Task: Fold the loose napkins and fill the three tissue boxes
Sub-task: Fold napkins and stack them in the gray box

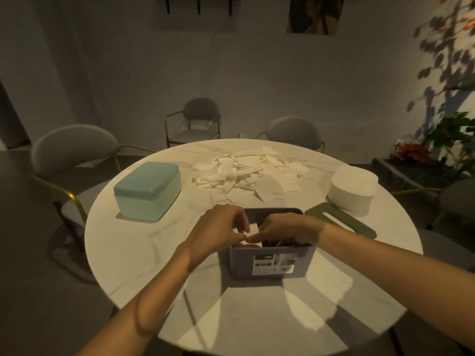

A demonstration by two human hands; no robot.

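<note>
Head view looks down on a round white table (144, 258), and everything is placed from the open purple tissue box (272, 263) at its near middle. Both hands work over that box's mouth. The left hand (218, 232) has its fingers curled, thumb and forefinger pinching a white folded napkin (253, 228) at the box's opening. The right hand (280, 231) meets it fingertip to fingertip, fingers curled on the same napkin and partly down inside the box. Beyond the purple box, toward the far edge, lies the heap of loose napkins (246, 173). Left of the box and a little beyond it sits a closed teal tissue box (147, 190). Just right of the box lies a dark green lid (339, 219) flat on the table, and beyond the lid stands a round white box (352, 191). Grey chairs (74, 150) ring the table's far side.
</note>
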